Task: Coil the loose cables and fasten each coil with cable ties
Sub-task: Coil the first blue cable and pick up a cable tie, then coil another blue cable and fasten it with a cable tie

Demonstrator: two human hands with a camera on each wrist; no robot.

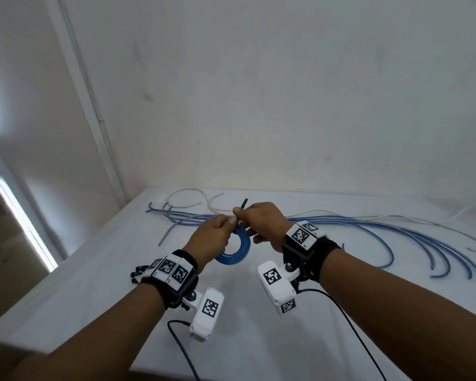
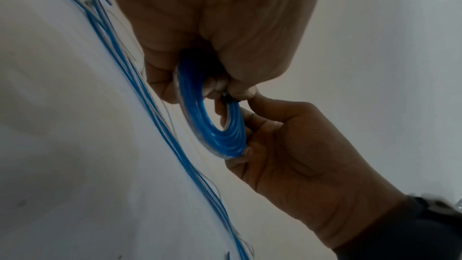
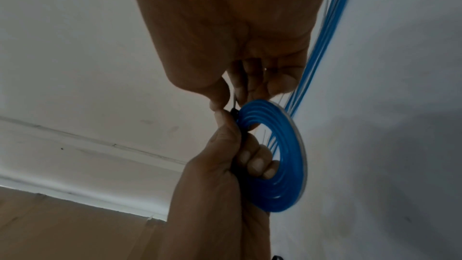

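A flat coil of blue cable (image 1: 235,250) hangs above the white table (image 1: 94,270), held between both hands. My left hand (image 1: 228,222) grips the coil's left side. Its fingers (image 3: 255,162) pass through the coil's hole and its thumb presses near a black cable tie's head (image 3: 234,113). My right hand (image 1: 241,213) pinches the tie's black tail (image 1: 243,204), which sticks up above the knuckles. The lower right-hand fingers (image 2: 250,145) rest against the coil (image 2: 225,137). How the tie wraps the coil is hidden by the fingers.
Several loose blue cables (image 1: 396,232) run across the far half of the table and curve toward the right front. White and grey cables (image 1: 187,192) lie at the far left by the wall. Thin black wrist-camera leads (image 1: 338,303) trail over the near table.
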